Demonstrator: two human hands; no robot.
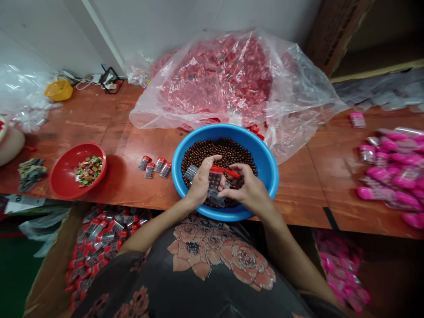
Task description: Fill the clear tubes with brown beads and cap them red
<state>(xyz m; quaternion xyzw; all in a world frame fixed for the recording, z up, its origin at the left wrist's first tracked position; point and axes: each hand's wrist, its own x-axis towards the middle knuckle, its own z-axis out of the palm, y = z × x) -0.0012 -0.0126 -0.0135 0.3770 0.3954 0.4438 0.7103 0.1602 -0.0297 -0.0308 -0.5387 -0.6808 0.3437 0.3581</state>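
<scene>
Over the blue basin (274,176), my left hand (199,184) is closed around a small clear jar (215,181) with dark brown balls inside. A red lid (225,171) is at the jar's top, and the fingers of my right hand (251,190) are closed on its right end. Whether the lid is fully seated I cannot tell. Shiny brown balls (218,148) fill much of the basin. Empty-looking clear jars (191,172) lie on the balls beside my left hand, and more clear plastic (216,199) shows beneath my hands.
Several red-lidded jars (150,169) stand left of the basin, near a red bowl (59,179) of wrapped sweets. Behind lies a large plastic bag (218,79) of red pieces. Pink-capped containers (394,172) are piled right. A box of red-lidded jars (99,243) sits below the table.
</scene>
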